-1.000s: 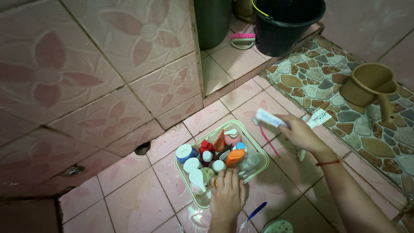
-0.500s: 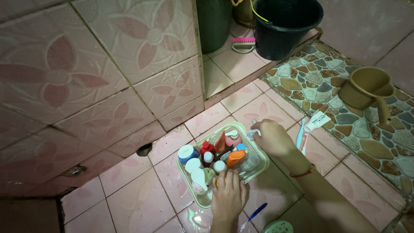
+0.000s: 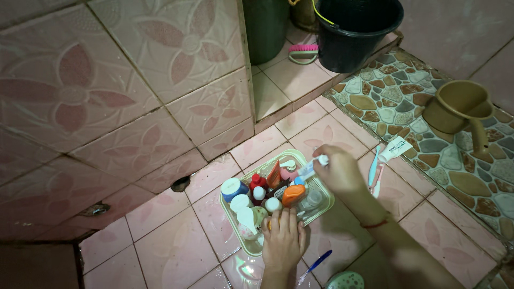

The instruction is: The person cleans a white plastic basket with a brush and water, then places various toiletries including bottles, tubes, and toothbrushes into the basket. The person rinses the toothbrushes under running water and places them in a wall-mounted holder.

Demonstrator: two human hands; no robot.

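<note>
Here, the right hand (image 3: 340,171) pinches a white tube (image 3: 310,167) over the translucent plastic tray (image 3: 321,206) crowded with small bottles on glossy pink floor tiles (image 3: 160,214). The left hand (image 3: 282,241), fingers pressed together, rests on the tray's near rim. Toothbrushes (image 3: 375,171) lie just beside, near the pebble-patterned strip (image 3: 428,139).

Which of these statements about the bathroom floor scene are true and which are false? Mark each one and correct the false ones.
1. The right hand holds a white tube over the tray. True.
2. The left hand rests on the black bucket. False: it touches the near edge of the tray, by the bottles; the bucket stands far off on the raised step.
3. Toothbrushes lie on the pink tiles to the right of the tray. True.
4. The tan scoop sits inside the tray. False: it sits on the pebble-pattern floor, apart from the tray.
5. A pink brush lies beside the bucket. True.
</note>
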